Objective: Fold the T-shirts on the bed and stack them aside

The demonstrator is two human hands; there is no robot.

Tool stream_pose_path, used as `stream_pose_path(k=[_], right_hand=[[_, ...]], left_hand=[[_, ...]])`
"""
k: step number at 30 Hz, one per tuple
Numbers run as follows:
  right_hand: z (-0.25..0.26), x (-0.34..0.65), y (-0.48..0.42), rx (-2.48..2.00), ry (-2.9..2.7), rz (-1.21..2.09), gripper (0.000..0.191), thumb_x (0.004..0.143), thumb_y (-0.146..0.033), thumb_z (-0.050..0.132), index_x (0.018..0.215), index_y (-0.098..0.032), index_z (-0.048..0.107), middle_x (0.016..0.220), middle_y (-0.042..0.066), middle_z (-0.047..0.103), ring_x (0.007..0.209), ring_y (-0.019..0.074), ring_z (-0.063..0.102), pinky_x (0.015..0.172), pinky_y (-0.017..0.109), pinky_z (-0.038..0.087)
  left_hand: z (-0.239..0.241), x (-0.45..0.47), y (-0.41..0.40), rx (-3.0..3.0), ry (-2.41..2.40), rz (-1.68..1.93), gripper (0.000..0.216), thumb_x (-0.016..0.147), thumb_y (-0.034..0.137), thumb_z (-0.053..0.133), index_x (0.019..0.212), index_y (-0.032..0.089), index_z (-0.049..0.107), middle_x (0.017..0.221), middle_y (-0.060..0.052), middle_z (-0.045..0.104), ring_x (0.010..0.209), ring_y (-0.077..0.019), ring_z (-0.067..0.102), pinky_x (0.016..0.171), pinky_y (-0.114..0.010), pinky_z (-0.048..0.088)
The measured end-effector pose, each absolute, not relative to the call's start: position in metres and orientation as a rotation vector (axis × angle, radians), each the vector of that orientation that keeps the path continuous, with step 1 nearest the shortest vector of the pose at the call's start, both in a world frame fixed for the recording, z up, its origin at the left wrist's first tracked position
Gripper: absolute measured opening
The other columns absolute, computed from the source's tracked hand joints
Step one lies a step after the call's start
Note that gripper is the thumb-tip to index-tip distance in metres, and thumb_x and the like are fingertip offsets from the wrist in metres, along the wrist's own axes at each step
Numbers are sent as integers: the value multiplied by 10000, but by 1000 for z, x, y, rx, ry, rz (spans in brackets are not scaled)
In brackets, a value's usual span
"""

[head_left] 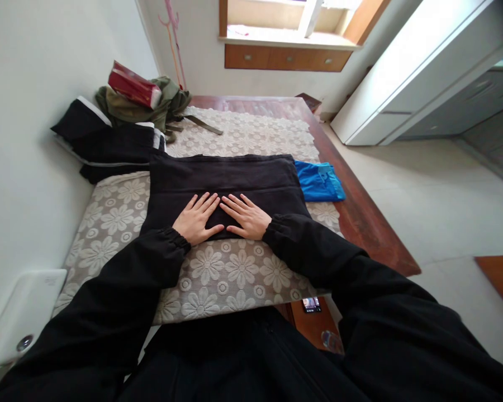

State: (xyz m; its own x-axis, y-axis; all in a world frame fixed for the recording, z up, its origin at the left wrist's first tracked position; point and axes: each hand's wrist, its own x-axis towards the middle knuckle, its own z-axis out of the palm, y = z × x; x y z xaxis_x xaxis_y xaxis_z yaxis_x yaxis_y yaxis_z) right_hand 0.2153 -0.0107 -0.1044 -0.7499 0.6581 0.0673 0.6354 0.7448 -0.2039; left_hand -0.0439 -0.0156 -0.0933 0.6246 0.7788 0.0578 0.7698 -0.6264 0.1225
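And here are the hands, left hand [199,219] and right hand [246,216] both flat, palms down, fingers spread, thumb tips close together, pressed on the black cloth [224,172]! It lies across the patterned tablecloth [241,268] on the wooden counter [377,234], probably a garment, though its folds are too dark to be sure. Right beside it, on the right, sits the blue cloth [318,181]; over on the left, the pile of black fabric [113,142], and behind that an olive bag [171,92] with a red packet [132,84] on top.
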Motion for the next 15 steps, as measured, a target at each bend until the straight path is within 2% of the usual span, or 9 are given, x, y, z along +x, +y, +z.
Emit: stream_pose_path(k=[8, 15], right_hand=[[-103, 273, -25, -1392, -2730, 111, 750, 1064, -596, 384, 1696, -209, 264, 1775, 97, 178, 1648, 319, 153, 1334, 587, 99], [-107, 343, -37, -1566, -2659, -7, 741, 1075, -553, 365, 1710, -209, 201, 1775, 101, 181, 1648, 292, 162, 1337, 556, 136]], left_hand=[[-89, -90, -27, 2690, 1514, 147, 846, 1011, 709, 339, 1669, 177, 319, 1753, -64, 296, 1639, -308, 217, 1341, -541, 184], [-90, -129, -46, 2595, 1702, 189, 784, 1041, 629, 263, 1667, 161, 322, 1735, -96, 337, 1625, -289, 269, 1337, -530, 201]])
